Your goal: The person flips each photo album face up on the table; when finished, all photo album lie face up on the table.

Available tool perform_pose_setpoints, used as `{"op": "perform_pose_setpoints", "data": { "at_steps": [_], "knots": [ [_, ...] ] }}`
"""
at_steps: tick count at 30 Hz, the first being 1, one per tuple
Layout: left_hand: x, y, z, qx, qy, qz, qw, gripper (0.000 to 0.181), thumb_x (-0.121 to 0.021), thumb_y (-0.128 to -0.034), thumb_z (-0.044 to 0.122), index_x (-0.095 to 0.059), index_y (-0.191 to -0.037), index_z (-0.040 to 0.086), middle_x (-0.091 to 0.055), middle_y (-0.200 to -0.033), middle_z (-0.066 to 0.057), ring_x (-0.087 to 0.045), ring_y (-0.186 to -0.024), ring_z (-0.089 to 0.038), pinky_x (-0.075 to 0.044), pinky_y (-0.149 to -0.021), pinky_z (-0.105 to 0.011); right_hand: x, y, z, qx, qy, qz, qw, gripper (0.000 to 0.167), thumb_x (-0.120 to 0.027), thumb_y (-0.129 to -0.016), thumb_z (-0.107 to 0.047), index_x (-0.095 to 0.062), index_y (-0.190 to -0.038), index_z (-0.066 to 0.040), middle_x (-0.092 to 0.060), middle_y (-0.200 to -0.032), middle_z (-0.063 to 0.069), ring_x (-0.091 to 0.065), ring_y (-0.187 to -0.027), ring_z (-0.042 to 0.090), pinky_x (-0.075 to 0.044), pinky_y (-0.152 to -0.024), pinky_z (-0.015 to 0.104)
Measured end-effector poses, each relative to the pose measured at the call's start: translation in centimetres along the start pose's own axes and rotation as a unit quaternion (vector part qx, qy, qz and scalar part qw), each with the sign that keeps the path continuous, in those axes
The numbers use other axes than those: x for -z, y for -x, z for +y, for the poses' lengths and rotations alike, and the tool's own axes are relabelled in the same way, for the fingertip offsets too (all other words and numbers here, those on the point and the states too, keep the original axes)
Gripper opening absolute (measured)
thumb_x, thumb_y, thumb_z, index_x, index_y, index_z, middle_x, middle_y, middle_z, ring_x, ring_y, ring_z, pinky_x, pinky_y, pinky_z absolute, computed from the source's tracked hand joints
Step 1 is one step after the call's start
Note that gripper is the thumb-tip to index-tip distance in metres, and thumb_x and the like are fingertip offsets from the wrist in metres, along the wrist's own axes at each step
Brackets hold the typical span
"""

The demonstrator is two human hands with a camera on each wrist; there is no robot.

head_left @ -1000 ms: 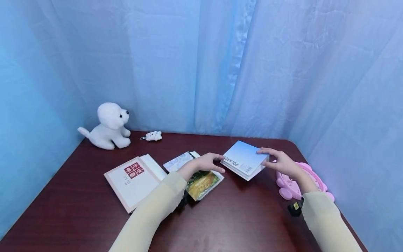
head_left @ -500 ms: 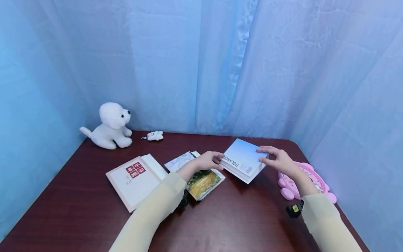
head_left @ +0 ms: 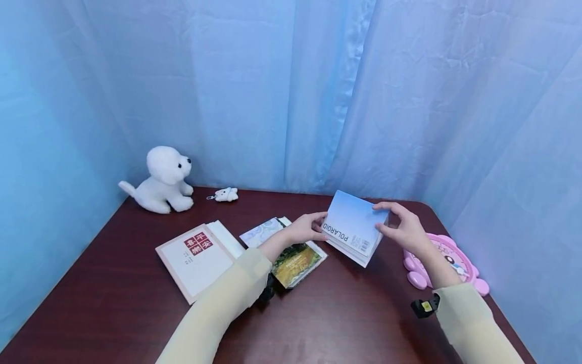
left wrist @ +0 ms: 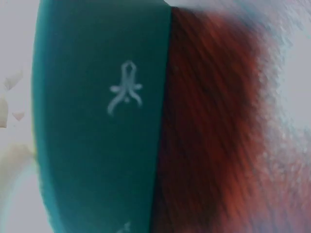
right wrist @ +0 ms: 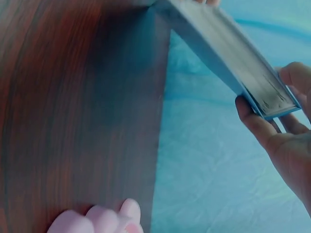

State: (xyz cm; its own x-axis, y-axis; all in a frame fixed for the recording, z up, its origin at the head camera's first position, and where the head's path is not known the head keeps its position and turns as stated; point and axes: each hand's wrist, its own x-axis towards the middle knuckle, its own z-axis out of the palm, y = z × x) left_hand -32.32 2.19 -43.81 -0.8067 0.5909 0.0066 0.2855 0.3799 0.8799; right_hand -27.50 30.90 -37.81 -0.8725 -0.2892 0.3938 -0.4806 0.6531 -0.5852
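A blue-to-white book marked POLAROID is held up off the table in the head view, tilted with its cover facing me. My left hand grips its left edge between thumb and fingers. At the right edge, my right hand pinches it; the right wrist view has the thumb and fingers around the book, its page edges showing. Under my left forearm lies a book with a landscape cover, partly hidden. A dark green surface with a pale motif fills much of the left wrist view.
A cream book with red characters lies left. Behind it are a white plush dog and a small white plush keychain. A pink toy-like clock sits partly behind my right forearm. Blue curtains border the brown table.
The POLAROID book has risen and tilted more upright, its cover turning toward me. Both hands have moved with it, the left closing in on its left edge. The view has shifted slightly.
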Motion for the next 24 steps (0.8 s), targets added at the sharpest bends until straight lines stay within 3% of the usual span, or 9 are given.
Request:
{"op": "perform_pose_setpoints", "data": {
  "at_steps": [3,10,13,18,24],
  "knots": [
    [0.3,-0.2,0.5,0.000,0.006,0.009,0.9999,0.077,-0.070,-0.0860,0.020,-0.027,-0.150,0.016,-0.046,-0.139,-0.012,-0.055,-0.116,-0.021,-0.050,-0.086,-0.030,-0.2,-0.1,-0.7,0.007,-0.008,0.021,0.9997,0.038,-0.073,-0.081,-0.005,-0.061,-0.117,-0.008,-0.057,-0.122,0.011,-0.053,-0.099,0.008,-0.053,-0.080,0.023],
    [1.5,-0.4,1.6,-0.003,0.038,0.043,0.9983,0.080,-0.071,-0.0851,0.020,-0.025,-0.150,0.016,-0.046,-0.139,-0.012,-0.052,-0.121,-0.023,-0.048,-0.092,-0.034,-0.7,-0.2,-1.9,0.016,-0.006,0.052,0.9985,0.058,-0.077,-0.077,-0.005,-0.055,-0.130,-0.010,-0.054,-0.123,0.009,-0.049,-0.101,0.009,-0.049,-0.082,0.017],
    [1.9,-0.3,2.2,-0.007,0.054,0.052,0.9971,0.083,-0.071,-0.0846,0.019,-0.022,-0.151,0.014,-0.047,-0.137,-0.013,-0.051,-0.123,-0.026,-0.047,-0.095,-0.036,-0.7,-0.1,-2.5,0.013,-0.013,0.061,0.9979,0.058,-0.079,-0.075,-0.006,-0.057,-0.129,-0.010,-0.054,-0.123,0.008,-0.050,-0.103,0.001,-0.047,-0.086,0.016],
    [2.2,0.1,2.8,-0.027,0.071,0.066,0.9949,0.086,-0.071,-0.0848,0.018,-0.018,-0.152,0.016,-0.048,-0.137,-0.015,-0.051,-0.123,-0.027,-0.047,-0.096,-0.038,-0.4,0.4,-4.2,0.010,-0.030,0.052,0.9981,0.050,-0.079,-0.073,-0.002,-0.062,-0.121,-0.004,-0.053,-0.127,0.012,-0.050,-0.103,-0.003,-0.043,-0.089,0.013],
    [2.6,0.2,3.3,-0.055,0.101,0.080,0.9902,0.086,-0.070,-0.0851,0.016,-0.016,-0.152,0.021,-0.045,-0.139,-0.015,-0.048,-0.126,-0.029,-0.045,-0.098,-0.042,0.1,1.1,-6.1,-0.017,-0.046,0.016,0.9987,0.052,-0.078,-0.075,-0.003,-0.059,-0.124,-0.003,-0.056,-0.127,0.013,-0.056,-0.104,0.007,-0.045,-0.087,0.016]
  ]
}}
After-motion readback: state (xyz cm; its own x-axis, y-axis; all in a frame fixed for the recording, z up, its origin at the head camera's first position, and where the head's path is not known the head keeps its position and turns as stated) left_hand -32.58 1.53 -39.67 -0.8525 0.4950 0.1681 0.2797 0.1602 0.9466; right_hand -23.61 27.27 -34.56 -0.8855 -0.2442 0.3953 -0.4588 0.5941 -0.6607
